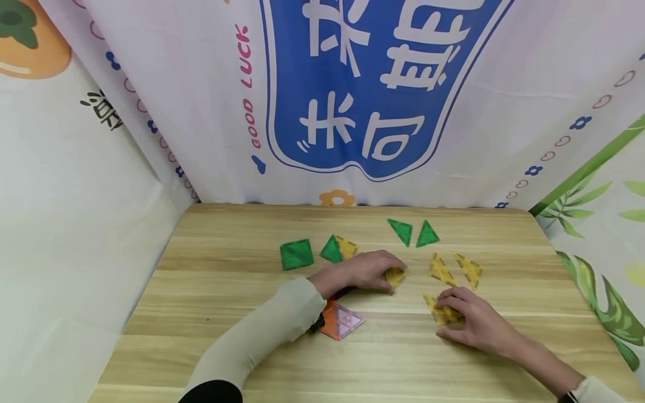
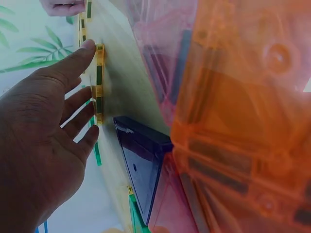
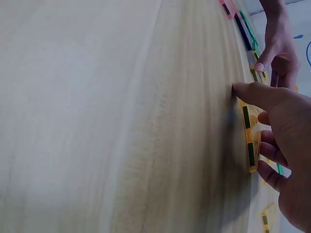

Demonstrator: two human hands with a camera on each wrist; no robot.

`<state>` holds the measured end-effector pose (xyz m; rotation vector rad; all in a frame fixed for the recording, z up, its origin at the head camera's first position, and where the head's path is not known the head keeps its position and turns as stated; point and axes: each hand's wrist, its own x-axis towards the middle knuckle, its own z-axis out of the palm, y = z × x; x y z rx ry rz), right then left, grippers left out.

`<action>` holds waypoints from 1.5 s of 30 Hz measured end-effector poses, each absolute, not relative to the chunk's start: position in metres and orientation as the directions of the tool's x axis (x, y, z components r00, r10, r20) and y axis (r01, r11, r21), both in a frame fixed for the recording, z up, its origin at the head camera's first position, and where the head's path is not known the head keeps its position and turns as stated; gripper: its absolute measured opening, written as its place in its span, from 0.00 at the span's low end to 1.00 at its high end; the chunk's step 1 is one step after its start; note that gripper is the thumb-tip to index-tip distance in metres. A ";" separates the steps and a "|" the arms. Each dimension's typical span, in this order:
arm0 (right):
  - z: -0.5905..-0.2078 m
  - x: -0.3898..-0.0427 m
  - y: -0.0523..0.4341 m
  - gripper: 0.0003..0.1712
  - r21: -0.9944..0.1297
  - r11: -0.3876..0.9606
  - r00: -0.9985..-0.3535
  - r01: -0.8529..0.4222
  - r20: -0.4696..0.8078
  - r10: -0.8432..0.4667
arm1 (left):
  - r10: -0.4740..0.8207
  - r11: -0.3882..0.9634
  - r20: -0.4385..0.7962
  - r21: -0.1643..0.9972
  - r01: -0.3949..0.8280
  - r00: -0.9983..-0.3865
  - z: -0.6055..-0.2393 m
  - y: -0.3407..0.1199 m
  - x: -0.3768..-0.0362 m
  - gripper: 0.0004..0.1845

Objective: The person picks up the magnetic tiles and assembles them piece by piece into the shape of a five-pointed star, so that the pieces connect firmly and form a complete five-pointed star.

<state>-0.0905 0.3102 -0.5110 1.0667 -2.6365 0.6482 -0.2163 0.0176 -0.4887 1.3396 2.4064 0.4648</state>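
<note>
My left hand (image 1: pixel 370 270) grips a yellow triangular magnetic tile (image 1: pixel 395 276) by its edges, low over the table. The thumb lies at one end of this yellow tile (image 2: pixel 99 85) in the left wrist view, the other fingers along its far side. Farther right, my right hand (image 1: pixel 476 320) holds another yellow triangular magnetic tile (image 1: pixel 443 311), its fingertips on top and the thumb near the front edge. That yellow tile (image 3: pixel 249 138) lies close to the tabletop in the right wrist view. The fingers partly cover both tiles.
Two yellow triangles (image 1: pixel 442 270) and two green triangles (image 1: pixel 427 234) lie behind the right hand. Left of them are a green square (image 1: pixel 296 254) and a green triangle (image 1: pixel 331 249) against a yellow piece (image 1: pixel 346 247). Orange (image 1: pixel 330 320) and pink tiles (image 1: pixel 349 322) sit beside the left forearm.
</note>
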 end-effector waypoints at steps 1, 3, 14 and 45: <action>-0.512 -0.090 0.311 0.28 -0.319 0.637 -0.711 -0.702 0.366 -0.600 | 0.859 0.500 -0.139 0.433 0.750 -0.493 -0.488 0.019 -0.216 0.34; -0.514 -0.089 0.311 0.27 -0.326 0.637 -0.714 -0.699 0.374 -0.592 | 0.862 0.498 -0.134 0.413 0.763 -0.490 -0.487 0.020 -0.215 0.33; -0.520 -0.086 0.312 0.25 -0.376 0.638 -0.739 -0.672 0.398 -0.543 | 0.852 0.510 -0.118 0.408 0.758 -0.510 -0.486 0.019 -0.212 0.36; -0.511 -0.065 0.292 0.25 -0.435 0.370 -0.558 -0.821 0.471 -0.683 | 0.815 0.399 -0.132 0.833 0.383 -0.564 -0.471 0.010 -0.201 0.12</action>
